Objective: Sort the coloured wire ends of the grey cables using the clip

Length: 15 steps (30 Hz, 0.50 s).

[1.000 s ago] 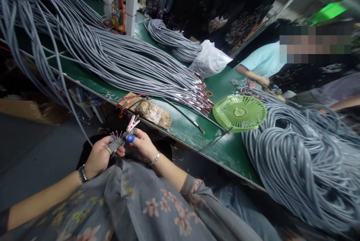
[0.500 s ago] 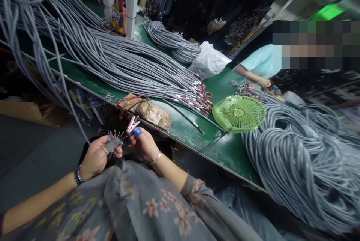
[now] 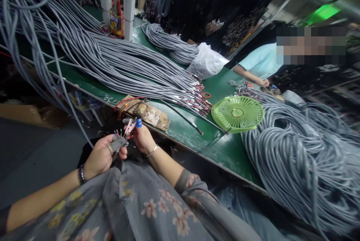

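Between the thumb and fingers of my left hand [image 3: 99, 155] is the end of a grey cable [image 3: 84, 136], with thin coloured wires [image 3: 119, 133] fanning out at the top. Grey wrapping covers the thumb of that hand. My right hand [image 3: 144, 140] is closed on a pink clothespin-like clip [image 3: 129, 127], whose tip is at the wires; exact contact cannot be made out. Blue tape [image 3: 138, 122] is wrapped round a digit of my right hand. Both hands are above my lap, in front of the table edge.
Long grey cables [image 3: 120, 59] lie across the green table [image 3: 182, 121]. A taped block [image 3: 150, 112] sits at its near edge. To the right are a green fan [image 3: 237, 113] and coiled cables [image 3: 287, 166]. Another person [image 3: 257, 61] works across the table.
The pink clip has tilted and moved down-left to the wires in my left hand. My left hand has shifted slightly right, bringing both hands closer together.
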Each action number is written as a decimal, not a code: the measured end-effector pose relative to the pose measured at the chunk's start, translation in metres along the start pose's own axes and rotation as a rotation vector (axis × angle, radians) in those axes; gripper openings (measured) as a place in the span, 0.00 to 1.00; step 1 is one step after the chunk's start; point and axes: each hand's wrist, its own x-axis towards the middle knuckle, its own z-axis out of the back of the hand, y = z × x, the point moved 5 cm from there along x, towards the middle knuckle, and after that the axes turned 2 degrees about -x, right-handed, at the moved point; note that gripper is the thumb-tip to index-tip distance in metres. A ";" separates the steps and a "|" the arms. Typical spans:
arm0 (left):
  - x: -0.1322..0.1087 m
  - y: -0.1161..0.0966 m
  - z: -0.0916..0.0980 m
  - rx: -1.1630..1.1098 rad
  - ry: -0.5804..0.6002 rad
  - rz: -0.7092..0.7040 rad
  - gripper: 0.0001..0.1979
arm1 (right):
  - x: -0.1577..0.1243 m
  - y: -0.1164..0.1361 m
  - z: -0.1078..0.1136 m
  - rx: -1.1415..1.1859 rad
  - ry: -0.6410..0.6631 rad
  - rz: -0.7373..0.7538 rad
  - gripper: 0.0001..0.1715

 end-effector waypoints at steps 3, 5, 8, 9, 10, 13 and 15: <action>0.002 0.002 0.002 0.019 0.014 -0.016 0.17 | 0.004 -0.006 -0.005 0.181 0.036 -0.113 0.38; 0.004 0.004 0.003 0.023 0.008 -0.012 0.17 | 0.007 -0.006 -0.005 0.246 -0.007 -0.116 0.34; 0.005 0.007 0.005 0.024 -0.016 0.010 0.17 | 0.007 -0.006 -0.006 0.298 -0.061 -0.121 0.31; 0.006 0.007 0.005 0.024 -0.022 0.015 0.17 | 0.006 -0.006 -0.007 0.313 -0.061 -0.132 0.31; 0.006 0.007 0.005 0.024 -0.025 0.019 0.17 | 0.006 -0.006 -0.007 0.328 -0.057 -0.144 0.31; 0.004 0.006 0.005 0.026 -0.035 0.014 0.17 | 0.002 -0.005 -0.009 0.370 -0.023 -0.191 0.32; 0.001 0.005 0.005 0.034 -0.036 0.001 0.17 | -0.002 -0.003 -0.009 0.390 0.000 -0.215 0.33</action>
